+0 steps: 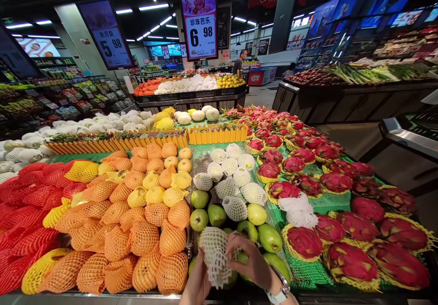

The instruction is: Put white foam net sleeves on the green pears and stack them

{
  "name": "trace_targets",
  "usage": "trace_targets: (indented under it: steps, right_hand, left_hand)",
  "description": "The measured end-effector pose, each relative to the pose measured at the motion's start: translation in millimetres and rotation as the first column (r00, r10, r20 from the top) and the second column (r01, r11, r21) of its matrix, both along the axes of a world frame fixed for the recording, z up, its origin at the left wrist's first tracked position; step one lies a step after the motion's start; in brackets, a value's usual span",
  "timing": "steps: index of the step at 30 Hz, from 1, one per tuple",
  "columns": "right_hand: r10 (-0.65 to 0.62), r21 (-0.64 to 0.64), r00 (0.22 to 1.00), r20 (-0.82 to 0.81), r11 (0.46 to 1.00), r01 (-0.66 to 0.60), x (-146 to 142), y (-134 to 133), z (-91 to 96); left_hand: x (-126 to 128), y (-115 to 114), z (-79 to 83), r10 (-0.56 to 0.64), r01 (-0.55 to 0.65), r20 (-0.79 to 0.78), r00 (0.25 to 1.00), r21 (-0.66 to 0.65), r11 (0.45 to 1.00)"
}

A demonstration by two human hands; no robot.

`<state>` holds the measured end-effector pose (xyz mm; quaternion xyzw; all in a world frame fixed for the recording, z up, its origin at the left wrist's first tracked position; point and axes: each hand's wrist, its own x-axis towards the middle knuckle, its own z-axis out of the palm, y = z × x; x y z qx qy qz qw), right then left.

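Observation:
A guava in a white foam net (pixel 215 252) is held upright over the front of the guava bin. My left hand (pixel 198 280) is wrapped round its lower left side. With bent fingers, my right hand (pixel 251 259) pinches the right side of the foam net; a watch is on that wrist. Bare green guavas (pixel 271 237) lie around and under both hands. Just behind them, several netted guavas (pixel 234 208) sit in rows. The fruit inside the held net is mostly hidden by the foam.
Pears in orange nets (pixel 143 236) fill the left, beside red-netted fruit (pixel 20 223). Dragon fruit (pixel 304 242) covers the right, with a crumpled white foam net (pixel 297 210) among it. Yellow little fences (pixel 218 134) stand behind. A person (pixel 237 65) is farther back.

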<state>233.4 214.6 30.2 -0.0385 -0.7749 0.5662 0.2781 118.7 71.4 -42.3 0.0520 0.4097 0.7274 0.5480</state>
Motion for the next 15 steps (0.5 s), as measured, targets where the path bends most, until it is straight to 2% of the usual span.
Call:
trace_targets:
  steps: [1, 3, 5, 6, 8, 11, 15]
  right_hand:
    - [-0.043, 0.036, 0.999, -0.015, 0.998, 0.043, 0.9, 0.0, -4.8]
    - [-0.24, 0.068, 0.968, -0.078, 0.967, 0.245, 1.1, -1.7, -16.2]
    - [-0.439, 0.079, 0.887, -0.142, 0.888, 0.453, -0.2, -6.9, -26.7]
    - [-0.49, 0.099, 0.855, -0.168, 0.855, 0.51, -0.9, -10.7, -30.5]
    - [-0.494, 0.188, 0.843, -0.215, 0.826, 0.532, -1.9, -19.8, -34.6]
    - [-0.427, 0.336, 0.865, -0.263, 0.8, 0.497, -2.4, -32.0, -36.1]
    - [-0.424, 0.398, 0.887, -0.184, 0.792, 0.462, -3.7, -34.0, -46.7]
  left_hand:
    - [-2.5, 0.6, 0.7, 0.023, -0.023, 0.008, 1.0, 0.011, 1.0]
    - [-7.6, 1.8, 1.7, 0.074, -0.074, 0.002, 0.997, 0.029, 0.997]
    - [-11.0, 3.0, 2.8, 0.106, -0.106, -0.012, 0.994, 0.038, 0.994]
    - [-11.8, 3.7, 3.5, 0.121, -0.121, -0.012, 0.993, 0.038, 0.992]
    - [-11.4, 5.1, 5.4, 0.149, -0.149, 0.006, 0.989, 0.031, 0.988]
    - [-8.8, 6.1, 7.9, 0.191, -0.192, 0.035, 0.981, 0.026, 0.981]
    - [-9.3, 3.8, 9.5, 0.204, -0.206, 0.04, 0.978, 0.028, 0.978]
